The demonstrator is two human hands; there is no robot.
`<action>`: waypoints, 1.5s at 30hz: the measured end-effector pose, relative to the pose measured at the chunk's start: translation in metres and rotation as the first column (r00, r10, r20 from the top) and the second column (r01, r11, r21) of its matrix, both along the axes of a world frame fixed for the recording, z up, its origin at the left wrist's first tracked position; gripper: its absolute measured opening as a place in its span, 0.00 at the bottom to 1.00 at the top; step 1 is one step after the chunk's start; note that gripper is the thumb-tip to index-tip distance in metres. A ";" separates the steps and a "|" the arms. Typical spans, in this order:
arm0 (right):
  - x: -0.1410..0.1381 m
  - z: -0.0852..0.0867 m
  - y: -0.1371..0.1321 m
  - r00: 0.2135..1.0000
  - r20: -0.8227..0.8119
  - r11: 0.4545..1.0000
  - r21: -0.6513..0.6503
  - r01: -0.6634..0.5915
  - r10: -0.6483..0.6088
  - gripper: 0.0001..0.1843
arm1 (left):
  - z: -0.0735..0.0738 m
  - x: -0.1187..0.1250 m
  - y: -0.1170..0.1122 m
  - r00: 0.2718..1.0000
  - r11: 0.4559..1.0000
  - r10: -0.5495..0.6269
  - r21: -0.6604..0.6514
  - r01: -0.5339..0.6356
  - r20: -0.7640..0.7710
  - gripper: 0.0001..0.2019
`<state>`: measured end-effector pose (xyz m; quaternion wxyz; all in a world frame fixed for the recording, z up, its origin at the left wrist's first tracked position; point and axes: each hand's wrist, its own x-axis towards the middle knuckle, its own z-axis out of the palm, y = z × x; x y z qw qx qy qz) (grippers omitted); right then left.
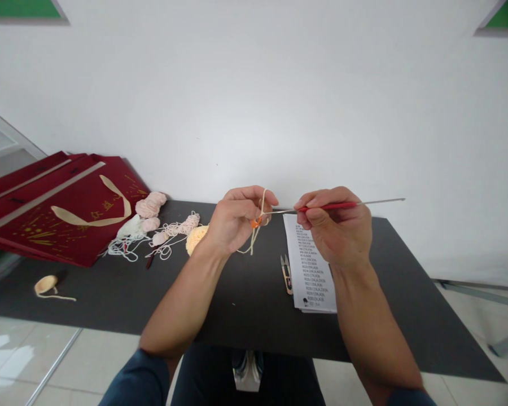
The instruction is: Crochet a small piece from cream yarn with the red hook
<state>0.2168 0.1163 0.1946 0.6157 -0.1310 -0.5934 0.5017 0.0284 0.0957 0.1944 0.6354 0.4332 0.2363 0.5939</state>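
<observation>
Raised over the table, my right hand (337, 225) grips a crochet hook (332, 206) by its red handle, with bare metal at both ends. The hook's left tip reaches the fingers of my left hand (241, 217). Those fingers pinch a small orange piece (256, 223), too small to make out fully. Pale yellow yarn (263, 200) loops up over the left index finger, and loose strands hang below. Behind the left wrist lies a yellow yarn ball (195, 239), partly hidden.
Printed sheets (311, 270) lie beside thread snips (286, 274) on the dark table (245, 304). Pink yarn (151, 204) and tangled white yarn (127, 239) are at left by dark red gift bags (80, 208). A small cream crocheted cup (46, 284) trails a tail at the left.
</observation>
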 end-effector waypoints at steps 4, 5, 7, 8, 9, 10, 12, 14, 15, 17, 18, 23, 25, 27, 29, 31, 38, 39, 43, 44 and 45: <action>0.001 0.002 0.000 0.999 -0.023 0.998 -0.047 -0.039 0.038 0.05 | 0.000 0.000 0.001 0.999 0.999 -0.034 0.004 0.034 0.014 0.13; 0.000 0.003 0.001 0.998 -0.039 0.995 -0.084 -0.060 0.056 0.06 | 0.000 0.000 0.001 1.000 1.000 -0.027 0.012 0.027 0.016 0.13; -0.004 0.005 0.002 0.993 -0.085 0.978 -0.187 -0.097 0.082 0.06 | 0.000 0.001 0.001 0.999 0.998 0.034 0.042 -0.035 0.025 0.11; -0.007 0.005 0.002 0.990 -0.112 0.963 -0.244 -0.114 0.089 0.07 | 0.000 0.001 0.001 0.996 0.994 0.082 0.063 -0.084 0.031 0.10; -0.010 0.005 0.002 0.985 -0.143 0.946 -0.295 -0.132 0.093 0.07 | -0.001 0.003 0.000 0.991 0.987 0.131 0.087 -0.134 0.037 0.09; -0.013 0.004 0.001 0.980 -0.175 0.929 -0.337 -0.151 0.096 0.07 | -0.002 0.005 0.000 0.984 0.977 0.177 0.113 -0.180 0.037 0.09; -0.019 0.003 -0.002 0.967 -0.233 0.901 -0.389 -0.190 0.103 0.07 | -0.003 0.011 -0.002 0.970 0.956 0.245 0.164 -0.243 0.013 0.09; -0.025 0.001 -0.006 0.957 -0.273 0.887 -0.413 -0.209 0.098 0.07 | -0.005 0.018 -0.004 0.950 0.933 0.311 0.203 -0.297 -0.038 0.08; -0.028 0.000 -0.008 0.954 -0.287 0.886 -0.417 -0.203 0.083 0.07 | -0.006 0.021 -0.006 0.934 0.916 0.354 0.222 -0.336 -0.050 0.08; -0.032 -0.002 -0.013 0.954 -0.299 0.896 -0.413 -0.163 0.035 0.06 | -0.006 0.027 -0.007 0.896 0.879 0.438 0.242 -0.411 -0.070 0.10; -0.034 -0.003 -0.015 0.955 -0.295 0.905 -0.405 -0.133 0.008 0.05 | -0.007 0.030 -0.007 0.879 0.862 0.471 0.247 -0.442 -0.074 0.10; -0.039 -0.008 -0.017 0.966 -0.252 0.928 -0.370 -0.047 -0.052 0.06 | -0.007 0.036 -0.007 0.852 0.842 0.517 0.225 -0.490 -0.078 0.10; -0.040 -0.009 -0.016 0.966 -0.254 0.928 -0.369 -0.052 -0.047 0.06 | -0.007 0.037 -0.006 0.861 0.852 0.504 0.202 -0.482 -0.073 0.10; -0.040 -0.009 -0.015 0.967 -0.251 0.924 -0.378 -0.051 -0.049 0.06 | -0.007 0.037 -0.006 0.866 0.859 0.496 0.186 -0.477 -0.071 0.10; -0.041 -0.010 -0.014 0.969 -0.238 0.919 -0.392 -0.038 -0.061 0.07 | -0.007 0.036 -0.006 0.861 0.854 0.504 0.188 -0.485 -0.070 0.13; -0.043 -0.012 -0.014 0.971 -0.227 0.916 -0.400 -0.023 -0.074 0.07 | -0.006 0.036 -0.006 0.848 0.840 0.525 0.200 -0.504 -0.071 0.17; -0.047 -0.014 -0.016 0.957 -0.285 0.909 -0.411 -0.073 -0.052 0.07 | -0.004 0.036 -0.010 0.817 0.811 0.568 0.235 -0.536 -0.096 0.16; -0.047 -0.014 -0.016 0.956 -0.288 0.908 -0.412 -0.070 -0.056 0.07 | -0.005 0.036 -0.010 0.822 0.813 0.563 0.236 -0.532 -0.089 0.16; -0.047 -0.014 -0.015 0.960 -0.268 0.908 -0.418 -0.044 -0.076 0.07 | -0.007 0.037 -0.010 0.825 0.813 0.560 0.237 -0.531 -0.074 0.16; -0.046 -0.014 -0.015 0.962 -0.263 0.909 -0.415 -0.043 -0.074 0.07 | -0.006 0.037 -0.011 0.813 0.802 0.577 0.242 -0.546 -0.078 0.16; -0.046 -0.014 -0.015 0.963 -0.259 0.911 -0.409 -0.044 -0.070 0.07 | -0.006 0.037 -0.011 0.794 0.784 0.602 0.251 -0.568 -0.086 0.16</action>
